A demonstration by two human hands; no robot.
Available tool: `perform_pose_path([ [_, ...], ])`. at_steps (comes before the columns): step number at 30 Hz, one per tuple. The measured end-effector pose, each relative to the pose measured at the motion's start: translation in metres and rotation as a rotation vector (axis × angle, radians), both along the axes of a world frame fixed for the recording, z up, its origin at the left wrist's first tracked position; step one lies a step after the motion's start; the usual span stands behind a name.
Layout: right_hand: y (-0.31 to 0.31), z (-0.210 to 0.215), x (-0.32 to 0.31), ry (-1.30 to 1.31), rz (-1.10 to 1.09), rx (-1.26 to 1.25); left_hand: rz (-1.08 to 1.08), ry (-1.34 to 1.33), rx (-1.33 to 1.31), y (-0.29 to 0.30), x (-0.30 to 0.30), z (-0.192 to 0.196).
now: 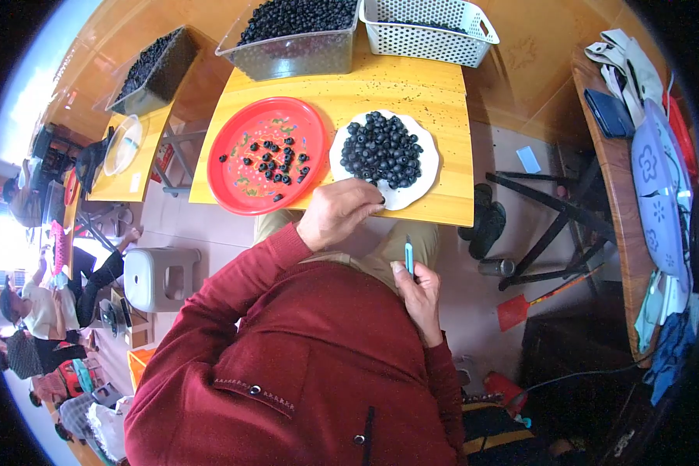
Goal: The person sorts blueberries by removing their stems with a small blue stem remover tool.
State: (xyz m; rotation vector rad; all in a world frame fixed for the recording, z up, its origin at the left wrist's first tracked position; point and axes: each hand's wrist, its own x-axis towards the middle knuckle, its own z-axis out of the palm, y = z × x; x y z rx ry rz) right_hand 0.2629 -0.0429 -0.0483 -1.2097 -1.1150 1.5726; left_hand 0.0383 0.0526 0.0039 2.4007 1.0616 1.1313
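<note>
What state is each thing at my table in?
Left hand: pinching a dark piece
Right hand: gripping the blue tool
Red plate: sparsely dotted with dark pieces
White plate: heaped with dark pieces
Clear tub: filled with dark pieces
White basket: dark pieces inside
Yellow table: specked beyond the plates

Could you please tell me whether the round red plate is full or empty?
Neither: small dark round pieces lie scattered on the round red plate, leaving much of its patterned surface bare.
</note>
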Motion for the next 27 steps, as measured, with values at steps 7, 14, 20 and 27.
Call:
perform_pose_path([
  [7,0.007,0.02,-0.004,-0.013,-0.002,-0.024,0.136,-0.733,-0.635,-0.018,-0.007,0.007],
  [14,0.028,0.052,-0.03,-0.19,-0.009,0.267,-0.1,-1.363,-1.078,-0.036,-0.016,0.014],
  [20,0.036,0.083,-0.049,-0.321,0.056,0.339,-0.184,-1.575,-1.191,-0.043,-0.024,0.003],
  [27,0.039,0.087,-0.064,-0.429,0.085,0.48,-0.227,-1.628,-1.23,-0.05,-0.03,0.011],
])
